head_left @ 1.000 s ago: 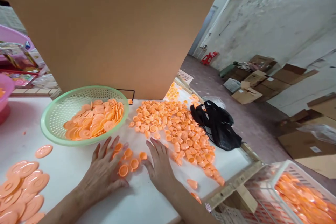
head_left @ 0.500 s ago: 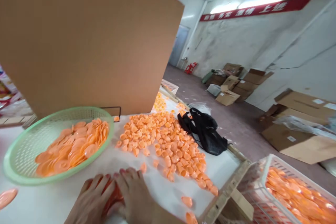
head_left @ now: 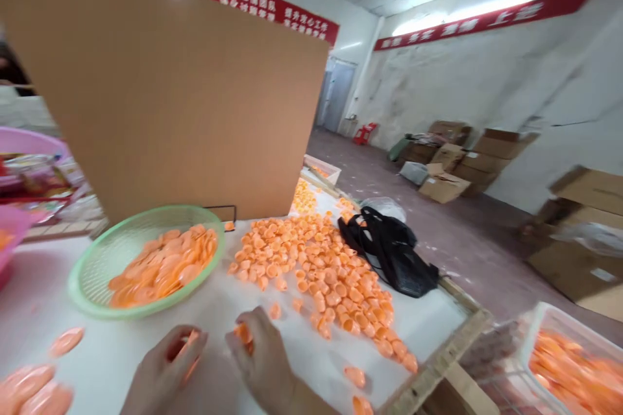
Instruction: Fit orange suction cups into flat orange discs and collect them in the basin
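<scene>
I find the left hand, lower left of centre, grasping an orange piece whose shape the fingers hide; the right hand, lower centre, pinches what looks like a small orange cup. Step in hand, I judge: handling loose pieces — the next move calls for a light grip. The heaped cups, mid-frame, are hollow plastic; the green perforated basket, left, holds thin round discs.
</scene>
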Tool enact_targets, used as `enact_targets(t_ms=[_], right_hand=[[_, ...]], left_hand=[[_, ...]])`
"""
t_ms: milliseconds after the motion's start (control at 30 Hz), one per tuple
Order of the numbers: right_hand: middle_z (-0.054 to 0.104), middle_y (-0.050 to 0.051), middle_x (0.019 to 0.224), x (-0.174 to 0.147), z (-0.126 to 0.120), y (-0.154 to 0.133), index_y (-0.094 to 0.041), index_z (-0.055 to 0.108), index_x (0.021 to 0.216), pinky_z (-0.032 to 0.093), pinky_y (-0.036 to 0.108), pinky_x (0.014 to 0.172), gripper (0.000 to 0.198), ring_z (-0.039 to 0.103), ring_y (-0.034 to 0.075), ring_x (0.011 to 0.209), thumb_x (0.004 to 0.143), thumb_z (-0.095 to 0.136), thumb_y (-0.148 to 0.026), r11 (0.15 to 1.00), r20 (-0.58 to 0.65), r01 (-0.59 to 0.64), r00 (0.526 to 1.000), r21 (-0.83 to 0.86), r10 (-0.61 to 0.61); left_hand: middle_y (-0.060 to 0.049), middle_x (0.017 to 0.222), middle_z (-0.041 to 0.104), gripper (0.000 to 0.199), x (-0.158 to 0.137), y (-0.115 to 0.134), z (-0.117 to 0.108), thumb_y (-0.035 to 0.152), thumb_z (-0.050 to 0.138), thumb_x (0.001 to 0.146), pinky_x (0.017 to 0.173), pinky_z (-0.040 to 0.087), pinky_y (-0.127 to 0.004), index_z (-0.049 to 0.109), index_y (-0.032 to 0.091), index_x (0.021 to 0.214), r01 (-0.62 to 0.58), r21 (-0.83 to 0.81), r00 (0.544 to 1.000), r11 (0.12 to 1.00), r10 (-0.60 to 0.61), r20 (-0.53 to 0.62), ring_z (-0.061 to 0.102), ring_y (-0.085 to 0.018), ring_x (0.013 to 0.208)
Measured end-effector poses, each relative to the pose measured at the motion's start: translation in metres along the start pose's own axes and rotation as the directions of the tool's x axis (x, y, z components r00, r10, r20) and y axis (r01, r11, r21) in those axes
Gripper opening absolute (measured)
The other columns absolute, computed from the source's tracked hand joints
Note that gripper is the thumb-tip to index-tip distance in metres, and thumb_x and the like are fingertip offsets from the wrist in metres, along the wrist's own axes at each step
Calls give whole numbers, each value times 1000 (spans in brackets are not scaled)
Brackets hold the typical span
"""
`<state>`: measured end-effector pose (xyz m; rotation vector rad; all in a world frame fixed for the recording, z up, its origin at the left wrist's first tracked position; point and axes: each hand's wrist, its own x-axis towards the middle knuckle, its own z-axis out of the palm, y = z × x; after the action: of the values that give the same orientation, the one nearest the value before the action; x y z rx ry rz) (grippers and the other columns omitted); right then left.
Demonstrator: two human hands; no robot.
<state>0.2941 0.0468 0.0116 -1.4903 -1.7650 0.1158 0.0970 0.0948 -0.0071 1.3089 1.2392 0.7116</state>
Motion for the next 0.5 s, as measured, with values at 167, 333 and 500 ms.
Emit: enact_targets(t_ms=[167,333,500], right_hand=[[59,6,94,28,-18,-64,-21,57,107,49,32,76,20,58,18,86,95,51,-36,975,29,2,1000,222,-8],[62,7,102,26,8,-104,-23,59,112,48,42,81,35,54,25,92,81,71,-31,979,275,171,941,114,-197],[58,10,121,29,8,-104,-23,56,125,48,43,94,42,53,26,112,86,65,-34,975,171,172,966,143,-196]], left_hand=[[-3,70,64,33,-38,51,14,49,59,84,58,50,-26,61,17,88,527,-812,845,252,-260,467,62,-16,61],[-1,77,68,13,-43,35,7,28,59,89,70,52,-22,61,15,85,441,-882,883,-165,-99,459,68,-14,74],[-9,88,69,26,-42,18,-13,35,64,85,72,53,-30,65,12,97,442,-847,869,-294,-93,486,68,-21,82]])
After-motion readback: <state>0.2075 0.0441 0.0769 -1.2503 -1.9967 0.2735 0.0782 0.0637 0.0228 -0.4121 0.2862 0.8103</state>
